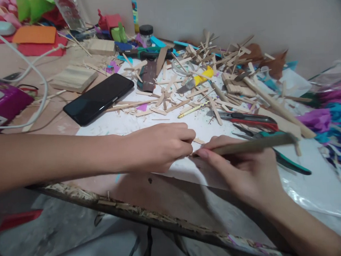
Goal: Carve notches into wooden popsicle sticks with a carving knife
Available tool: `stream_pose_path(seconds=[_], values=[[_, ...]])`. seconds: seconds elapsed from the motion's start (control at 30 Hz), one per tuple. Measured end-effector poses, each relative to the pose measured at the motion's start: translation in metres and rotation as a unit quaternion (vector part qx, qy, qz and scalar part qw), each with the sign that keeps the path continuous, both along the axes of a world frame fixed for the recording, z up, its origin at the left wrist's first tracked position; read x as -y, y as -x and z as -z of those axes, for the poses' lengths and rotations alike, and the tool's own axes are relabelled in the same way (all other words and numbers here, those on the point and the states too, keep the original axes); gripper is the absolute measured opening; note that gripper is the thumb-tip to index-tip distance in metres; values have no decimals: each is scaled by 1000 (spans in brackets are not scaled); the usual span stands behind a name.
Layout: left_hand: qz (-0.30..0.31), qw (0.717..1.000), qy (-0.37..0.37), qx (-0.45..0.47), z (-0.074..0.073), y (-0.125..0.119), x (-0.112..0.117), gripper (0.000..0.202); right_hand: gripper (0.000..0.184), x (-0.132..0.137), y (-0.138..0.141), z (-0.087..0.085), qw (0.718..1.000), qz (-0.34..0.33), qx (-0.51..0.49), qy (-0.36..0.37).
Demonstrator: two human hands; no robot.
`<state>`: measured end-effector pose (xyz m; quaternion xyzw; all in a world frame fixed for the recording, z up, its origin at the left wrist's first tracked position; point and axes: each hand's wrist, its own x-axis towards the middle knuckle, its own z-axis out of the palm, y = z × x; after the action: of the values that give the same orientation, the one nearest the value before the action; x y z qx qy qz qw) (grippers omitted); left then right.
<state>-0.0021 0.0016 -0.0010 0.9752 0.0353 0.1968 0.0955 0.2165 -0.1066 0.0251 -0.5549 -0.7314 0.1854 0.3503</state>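
Note:
My right hand is closed around a long, flat, olive-brown tool, pinched between thumb and fingers near its left end. Its tip points at my left hand, and its exact kind is not clear. My left hand has its fingers curled down over the white paper, almost touching the right fingertips. Whatever lies under those fingers is hidden. A short piece of craft stick shows between the hands. Green-handled pliers lie partly behind my right hand, with a red and black utility knife just beyond.
A black phone lies left of a heap of craft sticks. Behind are wood blocks, a yellow-handled blade and a black-lidded jar. A white cable loops at left. The table's ragged front edge runs below my arms.

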Motion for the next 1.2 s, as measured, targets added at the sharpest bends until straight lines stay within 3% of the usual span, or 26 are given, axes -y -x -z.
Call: stream_pose_path(seconds=[0.3, 0.93, 1.2], values=[[1, 1000, 17, -21, -2, -1, -2, 25, 19, -2, -4, 1, 1000, 24, 14, -2], [-3, 1000, 11, -8, -1, -3, -1, 25, 18, 0, -2, 1, 999, 3, 47, -8], [-4, 1000, 3, -4, 1, -4, -3, 24, 16, 0, -8, 5, 1000, -4, 14, 5]])
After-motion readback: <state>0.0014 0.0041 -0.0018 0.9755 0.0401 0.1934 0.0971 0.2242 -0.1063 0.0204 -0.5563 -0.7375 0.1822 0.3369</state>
